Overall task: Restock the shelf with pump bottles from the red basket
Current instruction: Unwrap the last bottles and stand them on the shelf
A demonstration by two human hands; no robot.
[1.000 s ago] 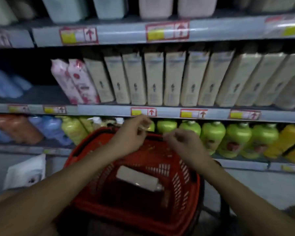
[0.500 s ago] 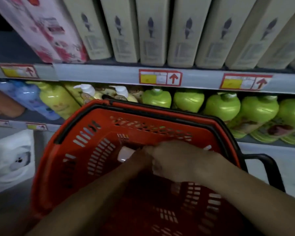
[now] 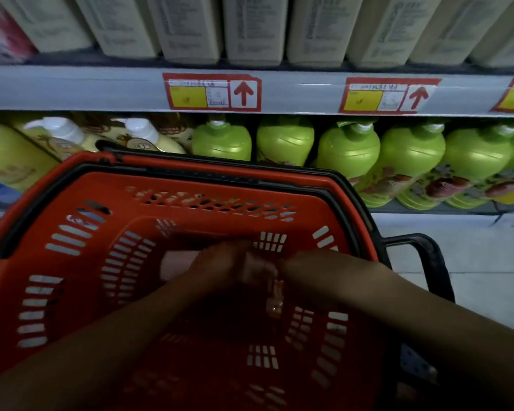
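The red basket [image 3: 72, 232] fills the foreground, tilted toward the shelf. A pale pump bottle [image 3: 175, 264] lies on its side on the basket's floor, mostly covered by my hands. My left hand [image 3: 220, 268] is wrapped over the bottle's body. At the neck end, my right hand [image 3: 309, 272] closes on it, with the clear pump head [image 3: 275, 298] sticking out below my fingers. The light is dim, so finger detail is poor. On the shelf behind stand green pump bottles [image 3: 347, 149] and yellow bottles with white pumps [image 3: 143, 134].
A grey shelf edge [image 3: 303, 93] with red price tags runs across above the bottles. Cream boxes [image 3: 250, 28] line the shelf above. The basket's black handle [image 3: 428, 262] juts right over a pale base panel [image 3: 472, 247]. A blue bottle shows at far left.
My view dropped and came closer to the basket. Both hands went from the basket's far rim down inside and closed over the pale bottle.
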